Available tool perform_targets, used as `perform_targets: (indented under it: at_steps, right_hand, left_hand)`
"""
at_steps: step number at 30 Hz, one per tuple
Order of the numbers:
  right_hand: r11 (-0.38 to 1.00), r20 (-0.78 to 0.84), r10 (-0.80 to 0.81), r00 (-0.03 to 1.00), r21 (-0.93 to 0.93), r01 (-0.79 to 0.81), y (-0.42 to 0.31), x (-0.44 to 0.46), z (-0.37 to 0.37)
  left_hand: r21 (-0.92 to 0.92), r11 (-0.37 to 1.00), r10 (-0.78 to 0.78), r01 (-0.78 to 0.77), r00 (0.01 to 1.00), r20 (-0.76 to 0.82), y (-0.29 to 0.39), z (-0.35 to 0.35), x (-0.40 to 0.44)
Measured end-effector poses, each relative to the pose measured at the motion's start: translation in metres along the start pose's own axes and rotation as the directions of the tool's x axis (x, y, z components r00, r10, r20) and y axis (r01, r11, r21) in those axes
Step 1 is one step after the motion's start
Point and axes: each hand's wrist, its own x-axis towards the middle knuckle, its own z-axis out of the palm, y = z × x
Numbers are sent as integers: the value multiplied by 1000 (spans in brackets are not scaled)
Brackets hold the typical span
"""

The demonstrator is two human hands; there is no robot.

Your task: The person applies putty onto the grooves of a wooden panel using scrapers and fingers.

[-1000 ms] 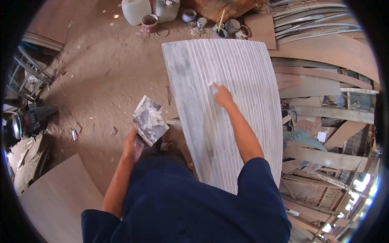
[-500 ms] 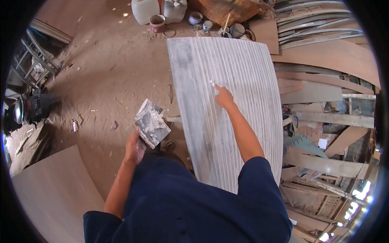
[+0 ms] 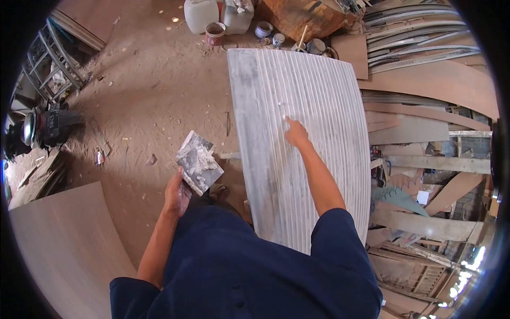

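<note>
My left hand is closed on a small square board smeared with white paste, held beside the large panel. The pale grey panel has long raised ribs and a smooth strip along its left side. Over its ribs is my right hand, index finger extended and the other fingers curled in. The fingertip is at or just above the surface; contact is unclear. A small white dab lies on the ribs just beyond the fingertip. I make out nothing in the right hand.
Plastic jugs, a paste-stained bucket and small cans stand beyond the panel. Stacked curved strips and board offcuts lie right. A motorcycle part and metal frame are left, a flat sheet lower left.
My right index finger has drawn back slightly from the white dab, which now shows apart from it. The view has shifted a little; my left hand still holds the board.
</note>
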Motion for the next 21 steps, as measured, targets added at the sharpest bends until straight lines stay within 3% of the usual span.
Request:
perform_targets:
  at_steps: [21]
  right_hand:
    - [997,31,61,998,-39,-59,17,-73,26]
  left_hand:
    - [-49,999,-7,9,999,41,-10,-4,-35]
